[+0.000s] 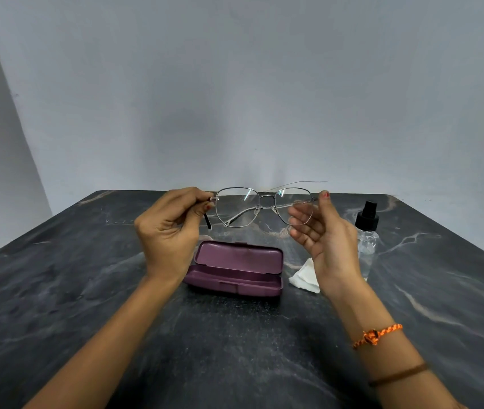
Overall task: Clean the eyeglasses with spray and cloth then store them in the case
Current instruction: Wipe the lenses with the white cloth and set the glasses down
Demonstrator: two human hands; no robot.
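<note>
Eyeglasses (264,206) hang in the air above the open case (236,268), lenses facing away from the person, held level between both hands. The left hand (170,231) has its fingers curled, pinching the frame at its left hinge, where the temple looks folded in behind the lenses with its dark tip pointing down toward the case. The right hand (323,231) is looser: its thumb tip touches the right hinge while the fingers are spread behind the right lens, and that side's temple sticks out away from the person, past the thumb. Holding by the hinges keeps skin off the glass (sensible if the lenses are already wiped), and it likely puts the right hand in place to fold the second temple.

Just right of the case lies the white cloth (304,277), partly hidden by the right wrist, and farther right and behind it stands the spray bottle (367,228), both set down on the counter (87,290). The case lid is tipped back and the tray faces up, ready to receive, so cleaning appears finished and storing is the step in hand.
</note>
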